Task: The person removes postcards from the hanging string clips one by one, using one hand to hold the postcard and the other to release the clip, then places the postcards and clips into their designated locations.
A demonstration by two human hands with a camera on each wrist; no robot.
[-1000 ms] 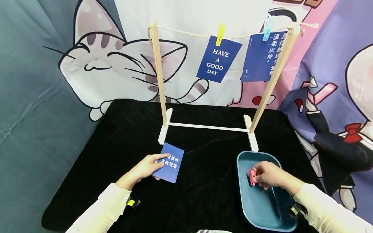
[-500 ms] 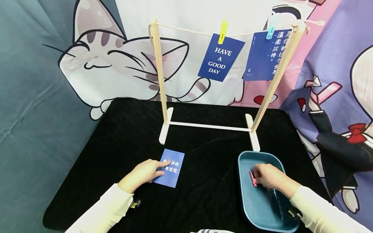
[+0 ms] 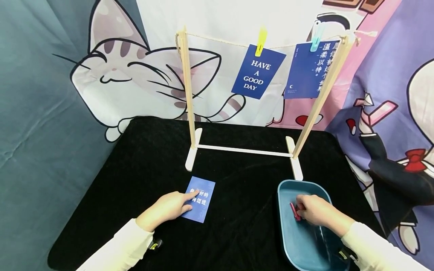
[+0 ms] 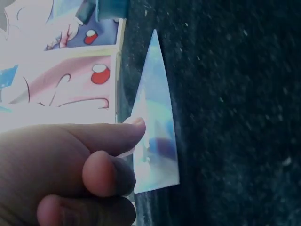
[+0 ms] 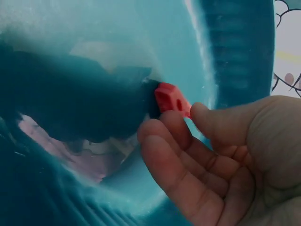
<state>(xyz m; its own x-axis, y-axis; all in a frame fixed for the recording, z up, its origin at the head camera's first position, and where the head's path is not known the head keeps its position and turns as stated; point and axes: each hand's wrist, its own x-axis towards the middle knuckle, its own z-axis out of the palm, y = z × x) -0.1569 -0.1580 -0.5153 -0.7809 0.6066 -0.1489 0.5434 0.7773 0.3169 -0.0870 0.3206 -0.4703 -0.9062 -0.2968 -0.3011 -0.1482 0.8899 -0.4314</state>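
Note:
A blue card with white Chinese lettering lies on the black cloth, left of centre. The outstretched index finger of my left hand touches its face, with the thumb near its left edge. The left wrist view shows this card's shiny surface beyond the fingertip. Inside the blue-green plastic bin, my right hand pinches a small red clothespin by one end, between thumb and fingers. Most of the clothespin sticks out past the fingertips, close to the bin's floor.
A wooden frame with a string across its top stands behind. From the string hang a "HAVE A GOOD DAY" card under a yellow clothespin and another blue card under a light blue clothespin.
My left hand has lowered the card slightly toward the front and loosened from gripping it to touching its face. The right hand keeps the red clothespin in the bin, turning it a little.

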